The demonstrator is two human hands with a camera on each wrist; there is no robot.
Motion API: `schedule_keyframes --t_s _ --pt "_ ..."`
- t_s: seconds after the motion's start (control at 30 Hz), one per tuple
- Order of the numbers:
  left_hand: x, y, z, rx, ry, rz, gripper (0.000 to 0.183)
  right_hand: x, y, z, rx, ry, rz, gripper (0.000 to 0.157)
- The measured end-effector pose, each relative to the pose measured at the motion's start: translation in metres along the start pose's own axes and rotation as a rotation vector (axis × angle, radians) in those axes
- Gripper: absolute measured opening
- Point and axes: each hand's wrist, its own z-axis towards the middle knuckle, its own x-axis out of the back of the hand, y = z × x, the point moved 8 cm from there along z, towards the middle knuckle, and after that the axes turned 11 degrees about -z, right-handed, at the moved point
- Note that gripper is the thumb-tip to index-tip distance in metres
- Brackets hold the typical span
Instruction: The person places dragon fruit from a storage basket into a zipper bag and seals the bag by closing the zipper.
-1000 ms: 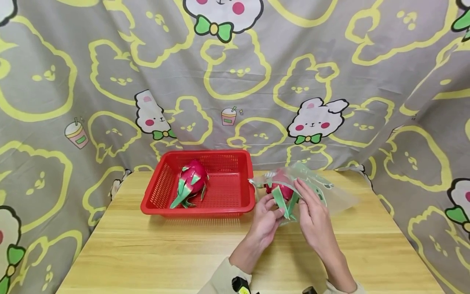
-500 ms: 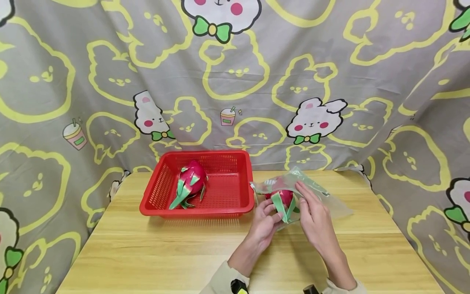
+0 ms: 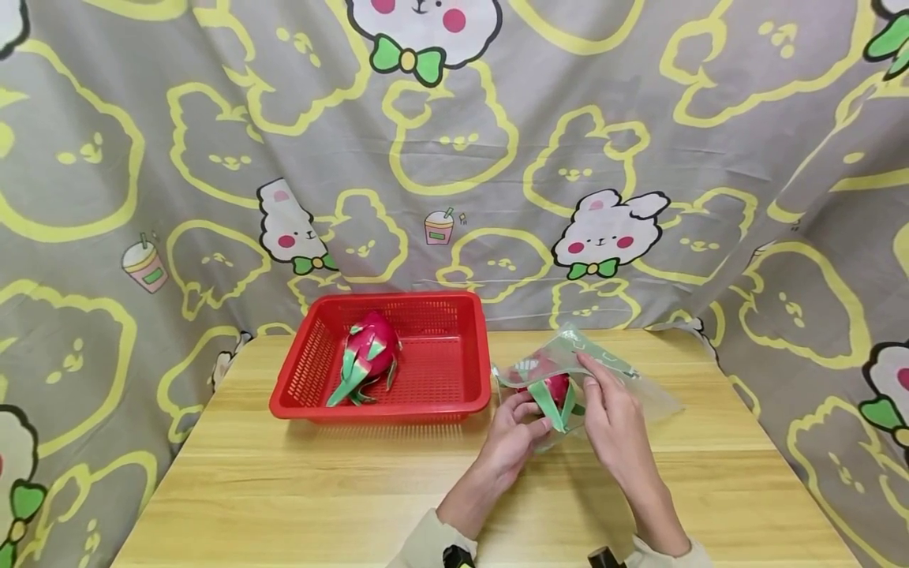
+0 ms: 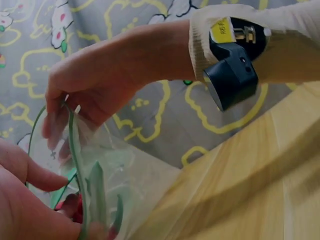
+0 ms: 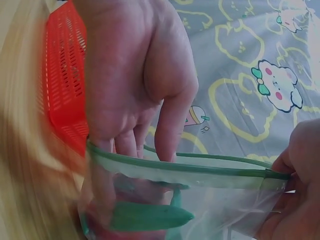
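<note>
In the head view, a red dragon fruit with green leaves is partly inside a clear zip bag. My left hand reaches into the bag's mouth and holds the leafy end, thumb beside the leaves. The right wrist view shows those fingers going down past the green zip edge, with a leaf seen through the plastic. My right hand pinches the bag at its opening edge; its thumb and fingers also show in the right wrist view. The fruit's far end is hidden under printed plastic.
To the left stands a red plastic basket with another dragon fruit lying in it. Both are on a wooden table. A grey patterned curtain hangs behind and at both sides.
The dragon fruit has shifted slightly rightward and sits deeper under the bag's upper layer. My left hand has followed it a little; my right hand still holds the bag edge.
</note>
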Motion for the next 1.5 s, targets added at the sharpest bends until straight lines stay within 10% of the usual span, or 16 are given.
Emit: schedule_keyframes --t_s 0.43,0.8,1.0,1.17,1.4,1.5 --pt "0.006 0.019 -0.015 -0.053 -0.132 0.353 0.054 0.005 -0.002 0.012 -0.018 -0.004 0.008 0.039" --pt "0.022 0.041 -0.026 -0.254 -0.076 0.590 0.028 0.007 0.001 0.022 -0.037 -0.018 0.023 0.042" --pt "0.030 0.034 -0.032 -0.231 -0.048 0.708 0.027 0.012 -0.001 0.024 -0.024 0.015 0.004 0.040" --pt "0.031 0.020 -0.033 -0.169 -0.026 0.701 0.041 0.015 -0.002 0.026 -0.011 0.022 0.008 0.039" --pt "0.034 0.001 -0.023 -0.102 0.125 0.368 0.066 0.020 0.001 0.030 0.023 0.033 0.008 0.038" --pt "0.033 -0.005 -0.015 -0.101 0.160 0.368 0.077 0.023 0.002 0.030 0.031 0.027 0.010 0.039"
